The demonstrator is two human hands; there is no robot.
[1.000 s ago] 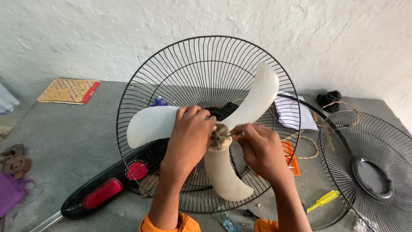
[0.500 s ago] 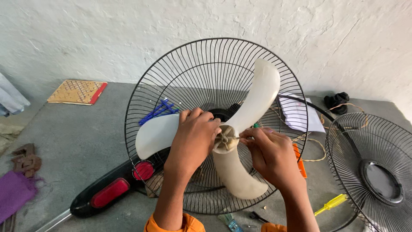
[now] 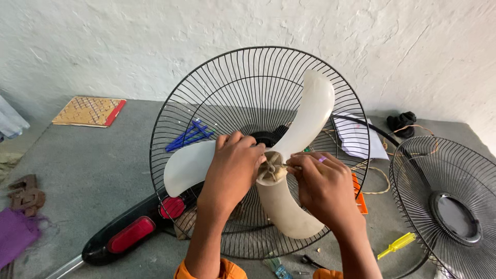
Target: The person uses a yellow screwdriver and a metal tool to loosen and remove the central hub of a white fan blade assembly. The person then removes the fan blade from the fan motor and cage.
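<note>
Cardboard first: we see a flat tan card with a red edge [image 3: 89, 111] lying far left on the grey table [image 3: 93, 170], and a white sheet of paper [image 3: 359, 139] to the right, behind the wire guard. Near the middle stands the fan's rear guard [image 3: 258, 93], a round black wire cage facing up toward us, with the cream three-bladed fan blade [image 3: 305, 119] set in front of it. One blade points up and right, one left, one down toward us; the plastic looks yellowed and dull, with a grubby hub [image 3: 271, 168] at the centre. Our left hand [image 3: 232, 170] curls over the left blade's root, fingers pressed together against the hub. Our right hand [image 3: 323, 183] sits just right of the hub, thumb and forefinger pinching something small at its centre; we cannot tell what. The fan's black base with red buttons [image 3: 126, 235] runs off near left. A second wire guard [image 3: 449, 206] lies flat at the right, and a yellow-handled screwdriver [image 3: 395, 245] rests near it.
</note>
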